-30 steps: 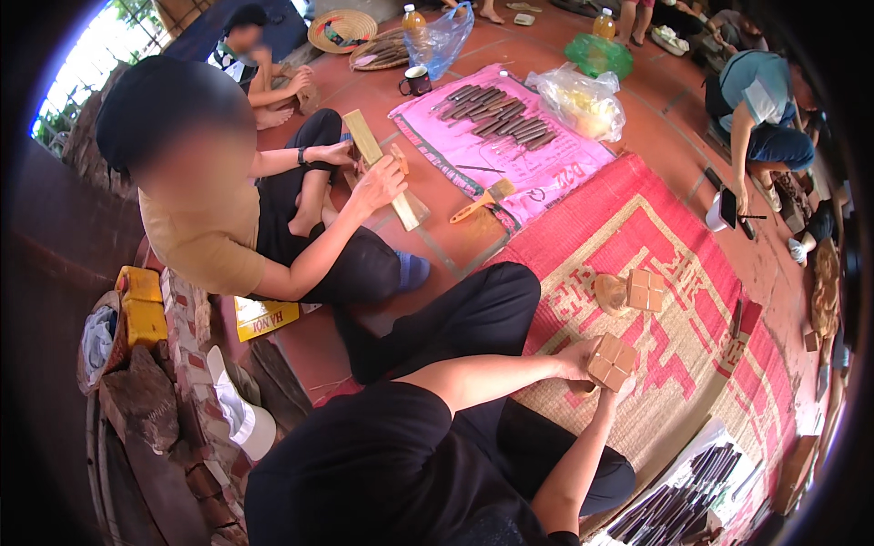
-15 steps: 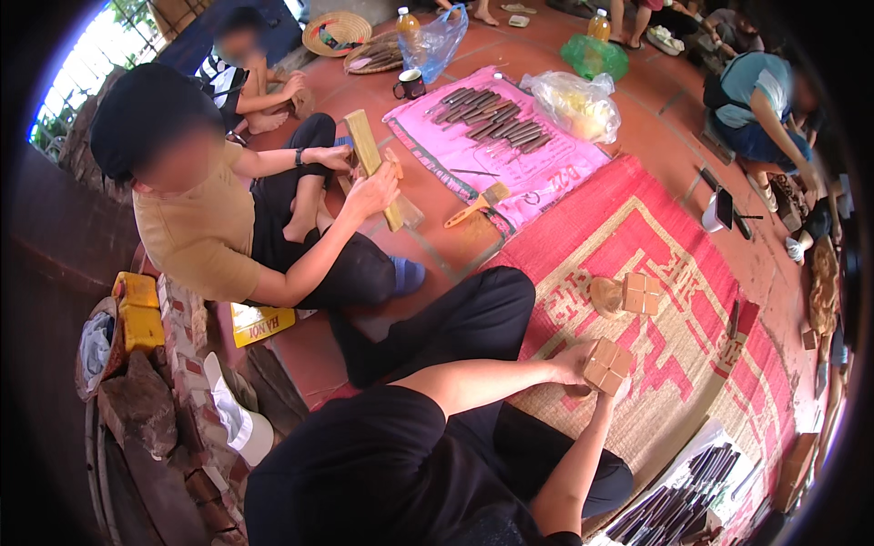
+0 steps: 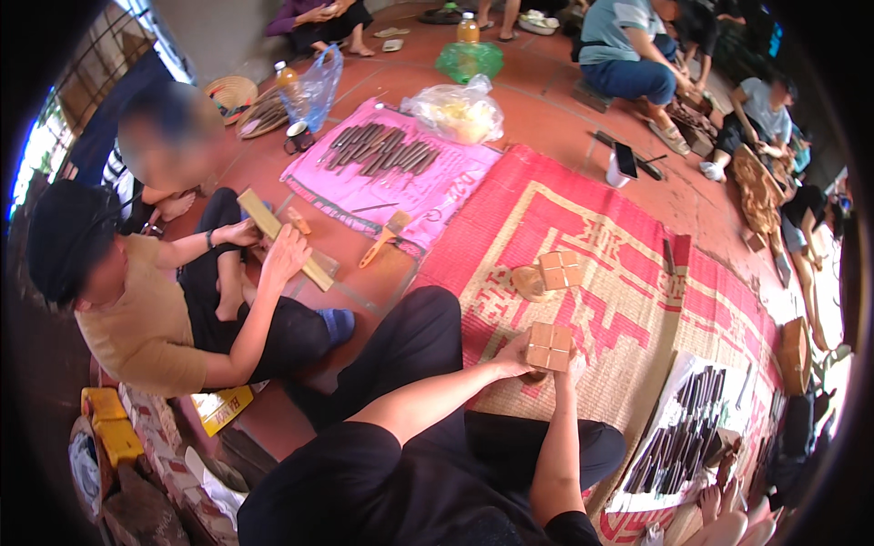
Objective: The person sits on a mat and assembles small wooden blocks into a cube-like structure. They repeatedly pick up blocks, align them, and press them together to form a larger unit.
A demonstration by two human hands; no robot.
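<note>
**Head view: left hand (image 3: 513, 356) and right hand (image 3: 576, 368) share one squarish brown block (image 3: 550, 347)**

The block sits between the hands above the woven mat (image 3: 628, 369), its top face marked by pale crossing lines. Each hand is narrowed to it, the left at its 9 o'clock side, the right at 4 o'clock. The fingertips are mostly hidden, so I cannot tell how firmly they press. A rounded piece (image 3: 534, 377) shows under the block; whether the two are joined is unclear.

Holding it well, I judge, means even pressure from both sides, fingers kept low on the side faces and the lined face level and uncovered.

Taking the block as the clock's centre, a second lined block (image 3: 560, 270) lies at 12 o'clock, with a round wooden piece (image 3: 528, 284) just beside it, so a push straight ahead could knock them. The left knee (image 3: 428, 318) bounds 10 o'clock and the right knee (image 3: 596, 450) 5 o'clock. The mat's edge runs past 11 o'clock, with a flat brush (image 3: 386, 238) beyond it at 10. At 4 o'clock, dark-handled tools (image 3: 678, 455) cover a white sheet (image 3: 660, 411). The best room to move looks to be 2 to 3 o'clock, over the mat.
</note>
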